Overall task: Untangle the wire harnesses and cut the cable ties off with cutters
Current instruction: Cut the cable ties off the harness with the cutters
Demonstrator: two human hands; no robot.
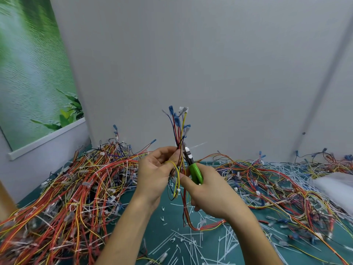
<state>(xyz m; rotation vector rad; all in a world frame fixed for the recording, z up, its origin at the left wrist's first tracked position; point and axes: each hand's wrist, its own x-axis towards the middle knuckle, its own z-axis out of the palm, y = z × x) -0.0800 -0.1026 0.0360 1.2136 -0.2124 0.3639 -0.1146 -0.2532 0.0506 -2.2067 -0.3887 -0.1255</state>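
Note:
My left hand grips a wire harness of red, yellow, blue and black wires, held upright over the green table. Blue and white connectors top the bundle. My right hand holds green-handled cutters, whose jaws sit at a white cable tie on the bundle just above my left fingers. The lower wires hang between my wrists and trail onto the table.
A large tangled pile of harnesses covers the left of the table. More wires spread to the right. Cut white cable ties litter the near middle. A white bag lies far right. Grey walls close the back.

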